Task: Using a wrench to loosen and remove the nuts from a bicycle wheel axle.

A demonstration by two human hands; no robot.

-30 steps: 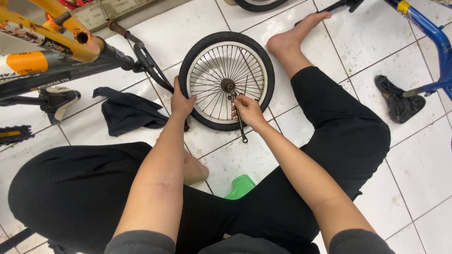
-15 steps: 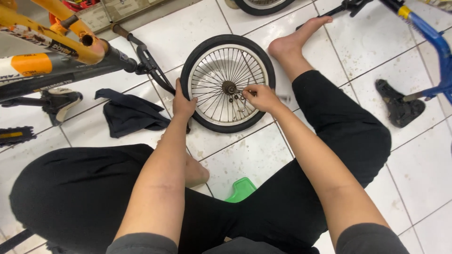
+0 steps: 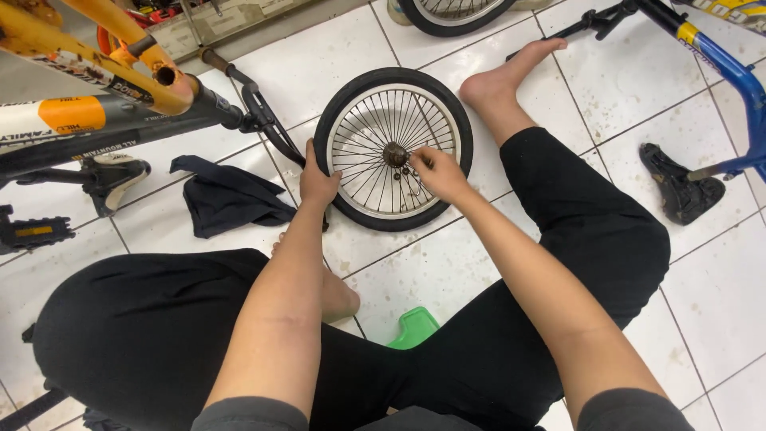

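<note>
Small bicycle wheel (image 3: 392, 149) flat on the tiled floor (image 3: 447, 271), worked at its hub (image 3: 395, 154).

Left hand (image 3: 317, 182) clenched on the wheel's near-left tyre edge; right hand (image 3: 437, 174) pinches by the hub, contents unclear. Left of the wheel, a dark cloth (image 3: 227, 195) and orange bike frame (image 3: 104, 72); nearer, a green stool (image 3: 415, 327).

Single head cam, looks steeply down, close, at lap & tiled floor (image 3: 447, 279).
</note>
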